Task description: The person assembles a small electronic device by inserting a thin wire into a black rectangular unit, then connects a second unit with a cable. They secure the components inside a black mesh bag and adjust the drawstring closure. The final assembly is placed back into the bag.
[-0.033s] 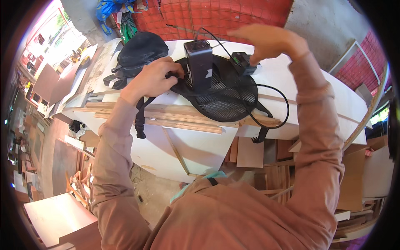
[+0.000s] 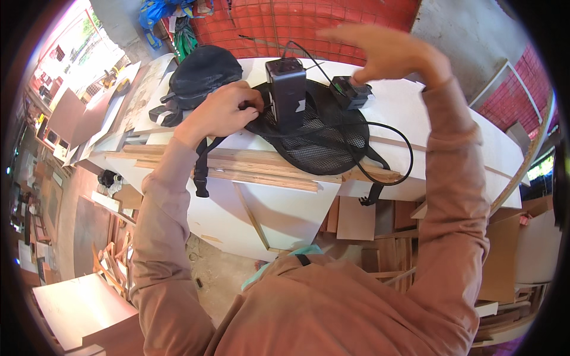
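My left hand (image 2: 228,108) has its fingers curled closed at the left edge of a black mesh pad with straps (image 2: 332,142); its fingertips are partly hidden. Upright on the pad stands a black rectangular box (image 2: 288,95), with a black cable (image 2: 411,148) looping away to the right. A smaller black device (image 2: 350,94) with a green spot sits at the pad's upper right. Over it hovers my right hand (image 2: 395,54), fingers stretched out and blurred, holding nothing visible; its thumb is close to the device, and whether they touch I cannot tell.
A rounded black pouch (image 2: 205,71) lies left of the pad on the white tabletop (image 2: 404,110). Thin wooden strips (image 2: 255,160) run along the near side. A red mesh-covered panel (image 2: 332,24) stands behind. Wood scraps (image 2: 113,267) and boards (image 2: 356,216) lie below.
My right hand has risen slightly, its fingers shifting up and a little left. The rest of the view has shifted only marginally; my left hand stays at the pad.
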Demonstrator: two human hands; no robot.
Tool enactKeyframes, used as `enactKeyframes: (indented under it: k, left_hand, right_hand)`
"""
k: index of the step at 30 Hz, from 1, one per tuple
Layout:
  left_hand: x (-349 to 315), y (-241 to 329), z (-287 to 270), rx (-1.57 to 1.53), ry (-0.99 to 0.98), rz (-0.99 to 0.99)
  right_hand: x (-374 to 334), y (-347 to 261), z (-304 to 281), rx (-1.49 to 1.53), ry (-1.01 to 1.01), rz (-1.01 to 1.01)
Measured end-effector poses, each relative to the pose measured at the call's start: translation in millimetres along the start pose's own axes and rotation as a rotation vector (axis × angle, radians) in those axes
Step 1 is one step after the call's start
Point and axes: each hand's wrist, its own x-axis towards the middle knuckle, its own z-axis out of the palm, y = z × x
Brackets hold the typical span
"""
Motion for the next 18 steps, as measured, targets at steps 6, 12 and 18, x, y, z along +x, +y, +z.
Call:
enactKeyframes:
  k: [6,12,18]
  left_hand:
    - [7,9,1,-0.077,-0.019,-0.115]
    - [15,-4,9,-0.122,-0.077,-0.159]
    - [22,0,9,-0.053,-0.032,-0.13]
  right_hand:
    - [41,-133,-32,-0.201,0.326,-0.305]
    - [114,-165,-29,-0.696,-0.716,0.073]
    - [110,-167,-24,-0.641,-0.702,0.022]
